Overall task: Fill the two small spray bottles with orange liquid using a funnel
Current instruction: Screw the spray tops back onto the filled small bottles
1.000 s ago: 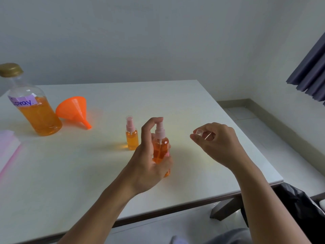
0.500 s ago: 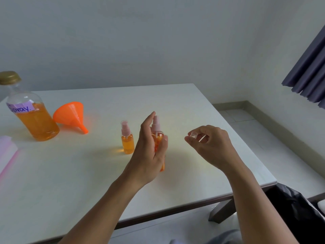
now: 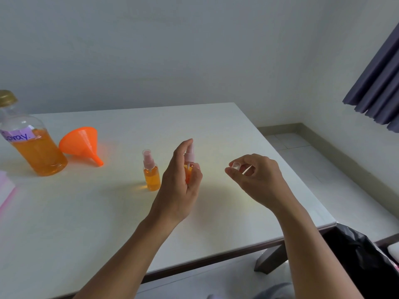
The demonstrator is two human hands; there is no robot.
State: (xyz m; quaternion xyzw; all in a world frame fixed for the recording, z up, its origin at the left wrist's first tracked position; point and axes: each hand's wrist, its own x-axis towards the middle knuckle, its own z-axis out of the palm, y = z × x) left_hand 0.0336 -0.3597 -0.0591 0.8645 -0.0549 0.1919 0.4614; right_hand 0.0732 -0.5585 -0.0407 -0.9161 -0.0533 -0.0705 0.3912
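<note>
Nearest the camera, two bare forearms reach out over the white bench. The left hand is wrapped around a spray bottle of orange liquid, held upright above the bench with the forefinger raised beside its pink pump head, which looks seated. The right hand, near it but apart, pinches a small clear cap between thumb and fingertips. Just left of the held bottle, the second spray bottle stands on the bench, filled and with its cap on. Farther back at the left edge, the orange funnel lies on its side, spout toward the middle of the bench, just beside the big bottle of orange liquid, which is closed with a gold lid. Both small bottles look filled, so what remains is probably fitting the cap over the nozzle. The cap is tiny, slick and held only at the fingertips; a loose pinch or a skewed approach could drop it off the bench. Pressing the pump while capping would spray liquid, and a hard push on a tilted bottle could slip it from the left hand.
</note>
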